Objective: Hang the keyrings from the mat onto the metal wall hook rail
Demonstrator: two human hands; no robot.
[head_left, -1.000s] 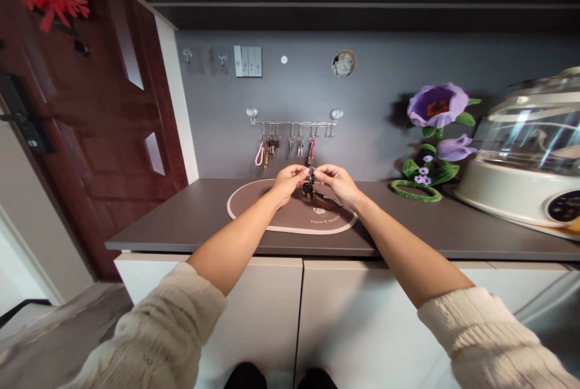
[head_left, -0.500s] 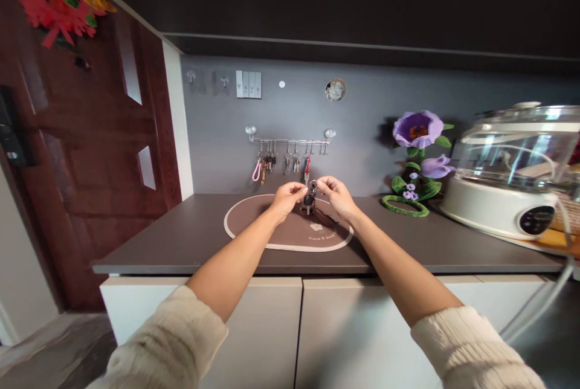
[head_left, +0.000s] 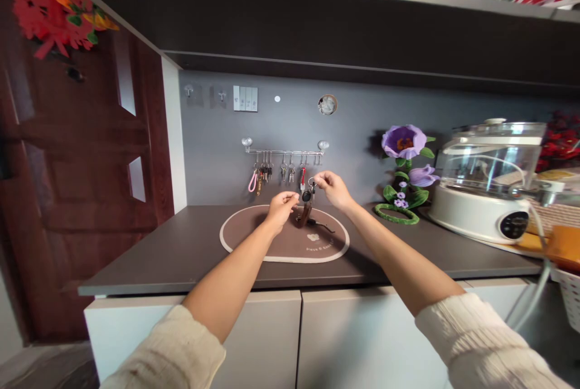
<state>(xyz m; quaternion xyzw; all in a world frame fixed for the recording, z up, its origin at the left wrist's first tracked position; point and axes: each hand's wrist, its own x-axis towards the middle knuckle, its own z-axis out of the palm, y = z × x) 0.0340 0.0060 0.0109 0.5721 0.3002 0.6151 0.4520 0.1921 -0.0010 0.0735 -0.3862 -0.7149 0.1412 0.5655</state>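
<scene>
My right hand (head_left: 332,188) pinches the metal ring of a bunch of keys (head_left: 307,196) above the counter. A round black piece and a brown strip hang from that ring. Lower and to the left, my left hand (head_left: 281,209) has thumb and fingertips pressed together beside the bunch; what they hold, if anything, is too small to make out. Behind the hands, a clear hook rail (head_left: 285,152) on the wall carries several key sets, among them a pink loop (head_left: 252,180) and a red-tagged key (head_left: 302,177). Beneath lies a brown oval mat (head_left: 254,233) with a pale border.
Purple artificial flowers (head_left: 404,142) stand on the counter (head_left: 181,250) to the right, beside a white appliance (head_left: 475,211) with a transparent top. A dark shelf (head_left: 290,26) overhangs the counter. At the left is a dark red door (head_left: 90,226). White cabinet fronts (head_left: 254,334) are below.
My right hand has risen slightly relative to the mat with the keys. My left hand has dropped and drawn a little away from the ring. The view has tilted up, showing items on the shelf.
</scene>
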